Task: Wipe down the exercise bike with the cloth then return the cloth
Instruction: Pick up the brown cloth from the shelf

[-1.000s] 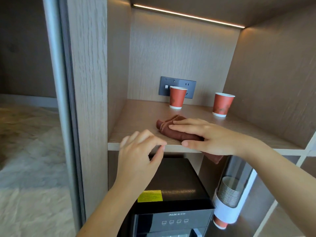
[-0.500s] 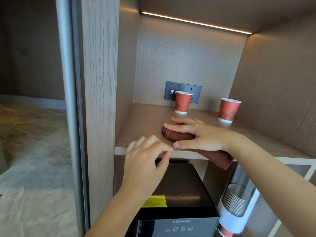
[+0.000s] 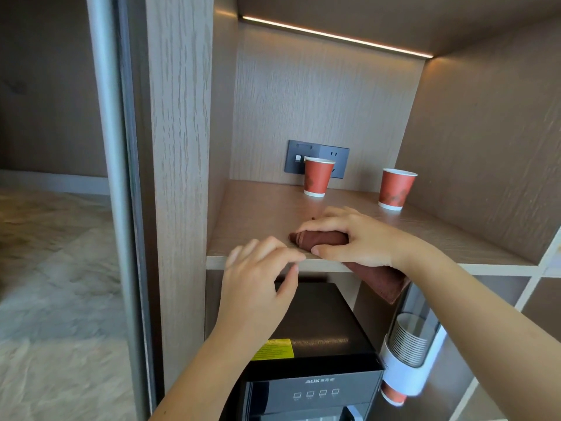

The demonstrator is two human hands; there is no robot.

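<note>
While a white cup dispenser (image 3: 408,360) at the near right holds a stack of nested cups beside a black water machine (image 3: 309,354), the left hand (image 3: 258,287) hovers at the shelf (image 3: 261,214) edge, fingers loosely curled, holding nothing. Just right of it, the right hand (image 3: 355,238) presses palm-down on the folded brown cloth (image 3: 321,240), thumb and fingers closed around it; 1 end hangs off the shelf. Farther back stand 2 red paper cups (image 3: 317,177), contents unseen.

Two red cups (image 3: 318,176) (image 3: 397,189) (upright); dispenser (image 3: 312,354), perhaps.
</note>
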